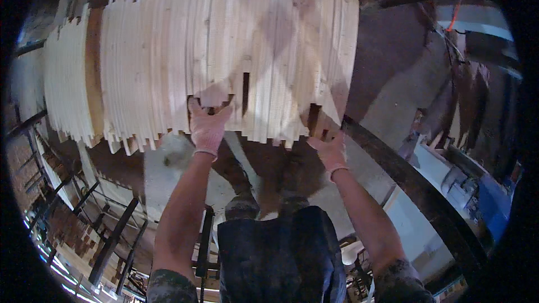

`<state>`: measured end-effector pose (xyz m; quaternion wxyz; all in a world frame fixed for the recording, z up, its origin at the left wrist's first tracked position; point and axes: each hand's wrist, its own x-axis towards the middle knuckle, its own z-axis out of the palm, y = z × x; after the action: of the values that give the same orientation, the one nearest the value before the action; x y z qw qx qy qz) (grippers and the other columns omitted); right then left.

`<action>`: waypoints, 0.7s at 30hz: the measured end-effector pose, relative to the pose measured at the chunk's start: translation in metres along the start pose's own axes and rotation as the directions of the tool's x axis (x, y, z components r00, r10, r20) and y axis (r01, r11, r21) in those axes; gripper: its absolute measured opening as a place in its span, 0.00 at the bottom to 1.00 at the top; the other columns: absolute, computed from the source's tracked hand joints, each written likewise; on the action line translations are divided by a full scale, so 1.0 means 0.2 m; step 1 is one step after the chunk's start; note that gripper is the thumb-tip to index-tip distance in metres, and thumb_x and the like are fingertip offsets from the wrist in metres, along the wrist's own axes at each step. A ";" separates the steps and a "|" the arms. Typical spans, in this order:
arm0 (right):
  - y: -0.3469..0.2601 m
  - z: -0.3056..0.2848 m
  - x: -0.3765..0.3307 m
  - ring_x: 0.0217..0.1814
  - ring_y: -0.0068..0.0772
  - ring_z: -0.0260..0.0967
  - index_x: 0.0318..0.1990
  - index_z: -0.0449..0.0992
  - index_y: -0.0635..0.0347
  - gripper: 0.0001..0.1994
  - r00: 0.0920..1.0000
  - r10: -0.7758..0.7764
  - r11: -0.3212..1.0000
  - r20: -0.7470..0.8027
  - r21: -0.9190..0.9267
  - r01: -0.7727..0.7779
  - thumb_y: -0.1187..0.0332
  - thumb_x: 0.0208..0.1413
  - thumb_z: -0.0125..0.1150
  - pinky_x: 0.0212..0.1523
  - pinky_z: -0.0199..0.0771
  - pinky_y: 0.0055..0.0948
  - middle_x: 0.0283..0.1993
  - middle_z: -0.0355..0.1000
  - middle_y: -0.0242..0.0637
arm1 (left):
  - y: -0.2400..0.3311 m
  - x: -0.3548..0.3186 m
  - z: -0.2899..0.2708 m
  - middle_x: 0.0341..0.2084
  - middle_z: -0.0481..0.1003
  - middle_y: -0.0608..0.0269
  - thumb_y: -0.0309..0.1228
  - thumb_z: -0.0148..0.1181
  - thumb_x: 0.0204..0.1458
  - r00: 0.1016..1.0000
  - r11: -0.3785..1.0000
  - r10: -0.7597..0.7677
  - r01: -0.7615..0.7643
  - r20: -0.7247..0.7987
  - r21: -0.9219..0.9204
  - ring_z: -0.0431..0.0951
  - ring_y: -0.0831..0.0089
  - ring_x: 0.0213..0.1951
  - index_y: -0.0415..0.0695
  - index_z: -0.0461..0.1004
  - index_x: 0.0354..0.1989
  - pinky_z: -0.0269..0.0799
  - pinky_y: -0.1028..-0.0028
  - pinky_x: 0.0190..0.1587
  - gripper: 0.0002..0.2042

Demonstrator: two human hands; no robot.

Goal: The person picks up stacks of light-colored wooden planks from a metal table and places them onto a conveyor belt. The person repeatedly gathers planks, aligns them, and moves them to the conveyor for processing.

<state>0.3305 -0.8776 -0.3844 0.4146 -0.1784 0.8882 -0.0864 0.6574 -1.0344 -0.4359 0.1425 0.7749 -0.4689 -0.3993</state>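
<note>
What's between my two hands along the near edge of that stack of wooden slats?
In the head view, only more pale slat ends lie between the left hand and the right hand.

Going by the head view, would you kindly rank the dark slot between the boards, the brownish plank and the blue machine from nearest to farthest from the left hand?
From the left hand, gloved, on the near ends of the pale boards:
1. Dark slot, just up and to its right.
2. Brownish plank, well to its left in the stack.
3. Blue machine, far across at the right edge.
</note>
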 end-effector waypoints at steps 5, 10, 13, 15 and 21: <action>-0.05 0.03 -0.02 0.62 0.62 0.74 0.61 0.64 0.74 0.49 0.999 0.007 0.996 -0.031 0.094 -0.004 0.48 0.39 0.84 0.63 0.74 0.50 0.59 0.74 0.61 | 0.06 0.03 0.00 0.61 0.74 0.39 0.46 0.80 0.41 0.999 0.998 -0.021 0.023 -0.033 0.056 0.77 0.44 0.61 0.35 0.54 0.74 0.72 0.56 0.64 0.55; -0.03 0.09 0.02 0.60 0.56 0.76 0.60 0.65 0.74 0.45 0.988 0.058 0.998 -0.147 0.013 -0.057 0.51 0.42 0.83 0.61 0.75 0.47 0.58 0.76 0.58 | 0.23 0.00 0.00 0.60 0.74 0.40 0.42 0.77 0.42 0.992 0.976 0.024 0.004 -0.126 0.216 0.79 0.45 0.58 0.37 0.58 0.70 0.74 0.58 0.64 0.48; -0.03 0.11 0.01 0.59 0.61 0.76 0.60 0.65 0.72 0.45 0.981 0.035 0.999 -0.191 0.002 -0.035 0.49 0.41 0.81 0.59 0.76 0.52 0.55 0.76 0.60 | 0.25 -0.01 0.01 0.59 0.75 0.41 0.37 0.75 0.43 0.993 0.988 0.028 -0.009 -0.118 0.157 0.79 0.46 0.58 0.37 0.59 0.68 0.74 0.57 0.63 0.44; -0.05 0.09 -0.02 0.58 0.60 0.77 0.59 0.67 0.70 0.42 0.984 0.017 0.999 -0.176 -0.048 -0.026 0.51 0.43 0.79 0.58 0.77 0.51 0.54 0.77 0.59 | 0.24 -0.03 0.00 0.58 0.74 0.41 0.34 0.73 0.43 0.998 0.999 -0.051 0.052 -0.042 0.015 0.78 0.46 0.58 0.38 0.60 0.68 0.72 0.55 0.64 0.42; 0.20 0.13 -0.22 0.57 0.51 0.77 0.60 0.70 0.66 0.35 0.996 -0.065 0.977 -0.062 0.199 0.076 0.60 0.45 0.78 0.61 0.75 0.45 0.55 0.78 0.50 | -0.03 -0.37 -0.09 0.54 0.75 0.44 0.32 0.72 0.44 0.994 0.995 -0.102 0.103 -0.035 0.008 0.77 0.46 0.55 0.38 0.61 0.66 0.73 0.55 0.61 0.39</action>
<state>0.3669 -0.8232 -0.3834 0.4024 -0.1648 0.8791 -0.1952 0.6562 -0.9716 -0.3918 0.1262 0.8053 -0.4279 -0.3906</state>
